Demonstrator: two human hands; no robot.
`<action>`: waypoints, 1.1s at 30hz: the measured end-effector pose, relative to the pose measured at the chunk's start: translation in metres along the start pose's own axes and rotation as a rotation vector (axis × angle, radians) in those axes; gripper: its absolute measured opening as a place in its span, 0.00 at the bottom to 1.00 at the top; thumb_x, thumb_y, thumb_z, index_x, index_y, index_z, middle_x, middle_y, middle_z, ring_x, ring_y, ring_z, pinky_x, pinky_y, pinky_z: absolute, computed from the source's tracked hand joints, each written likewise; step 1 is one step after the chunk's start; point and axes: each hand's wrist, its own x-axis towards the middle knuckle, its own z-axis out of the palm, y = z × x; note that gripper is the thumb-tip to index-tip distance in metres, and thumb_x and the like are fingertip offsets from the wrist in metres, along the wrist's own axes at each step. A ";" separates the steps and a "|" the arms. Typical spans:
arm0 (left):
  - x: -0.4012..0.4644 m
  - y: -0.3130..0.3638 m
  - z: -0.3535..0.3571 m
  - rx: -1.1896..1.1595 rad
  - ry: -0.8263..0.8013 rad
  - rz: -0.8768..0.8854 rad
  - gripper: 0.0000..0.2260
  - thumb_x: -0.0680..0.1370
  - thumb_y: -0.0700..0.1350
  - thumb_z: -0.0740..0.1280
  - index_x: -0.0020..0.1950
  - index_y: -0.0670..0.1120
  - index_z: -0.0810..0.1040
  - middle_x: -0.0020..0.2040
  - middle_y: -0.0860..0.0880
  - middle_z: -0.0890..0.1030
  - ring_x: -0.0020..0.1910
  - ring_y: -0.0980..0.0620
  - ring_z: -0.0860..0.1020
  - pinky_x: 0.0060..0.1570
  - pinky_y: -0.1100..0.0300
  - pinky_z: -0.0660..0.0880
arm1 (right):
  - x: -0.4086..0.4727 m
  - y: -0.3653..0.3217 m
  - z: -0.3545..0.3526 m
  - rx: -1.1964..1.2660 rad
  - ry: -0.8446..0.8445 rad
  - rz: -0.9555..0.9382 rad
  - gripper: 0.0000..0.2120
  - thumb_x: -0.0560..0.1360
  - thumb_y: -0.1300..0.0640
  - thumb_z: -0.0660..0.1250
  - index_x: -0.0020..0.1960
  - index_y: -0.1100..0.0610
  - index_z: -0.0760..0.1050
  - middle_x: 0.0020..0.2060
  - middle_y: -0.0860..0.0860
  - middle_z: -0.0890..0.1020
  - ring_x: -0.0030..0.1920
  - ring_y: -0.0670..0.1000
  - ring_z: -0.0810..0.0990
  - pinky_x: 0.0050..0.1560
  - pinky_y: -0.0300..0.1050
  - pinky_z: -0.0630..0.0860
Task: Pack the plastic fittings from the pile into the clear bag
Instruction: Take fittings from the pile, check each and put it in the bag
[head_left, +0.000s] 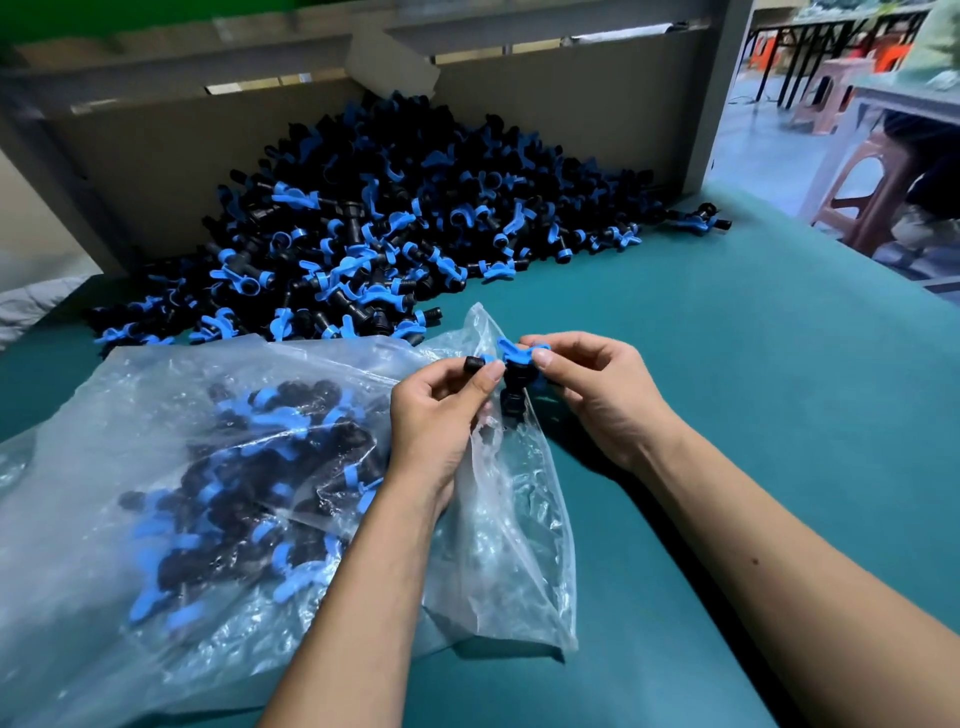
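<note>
Over the clear bag's (249, 467) mouth, both hands pinched one fitting (511, 364), left hand (441, 410) and right hand (597, 395) at opposite ends. Probably checking it before dropping it in.

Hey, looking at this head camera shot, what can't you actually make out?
- Fitting: partly covered by left hand and right hand gripping it.
- Clear bag: left and bottom cut off by the frame edge; count inside unreadable through crinkled plastic.
- Pile: lower fittings buried under upper ones.
</note>
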 end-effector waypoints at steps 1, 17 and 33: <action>0.000 0.000 0.000 -0.008 -0.005 -0.009 0.03 0.74 0.38 0.77 0.43 0.45 0.86 0.39 0.46 0.86 0.38 0.51 0.79 0.41 0.60 0.79 | -0.001 0.000 0.001 0.009 -0.017 -0.002 0.14 0.66 0.59 0.79 0.51 0.61 0.85 0.50 0.62 0.86 0.49 0.56 0.84 0.61 0.52 0.78; -0.001 -0.002 -0.002 0.082 -0.066 -0.019 0.03 0.75 0.39 0.77 0.49 0.42 0.86 0.44 0.39 0.86 0.40 0.49 0.80 0.41 0.58 0.76 | -0.004 -0.001 0.007 -0.009 0.048 -0.052 0.10 0.64 0.59 0.80 0.44 0.56 0.85 0.39 0.53 0.85 0.39 0.51 0.83 0.45 0.39 0.80; 0.000 0.009 -0.009 -0.101 0.008 -0.131 0.06 0.75 0.40 0.76 0.51 0.39 0.86 0.43 0.39 0.85 0.39 0.46 0.80 0.47 0.51 0.79 | -0.002 0.001 0.004 -0.064 0.098 -0.039 0.11 0.68 0.58 0.79 0.50 0.55 0.86 0.41 0.50 0.85 0.36 0.45 0.77 0.36 0.38 0.71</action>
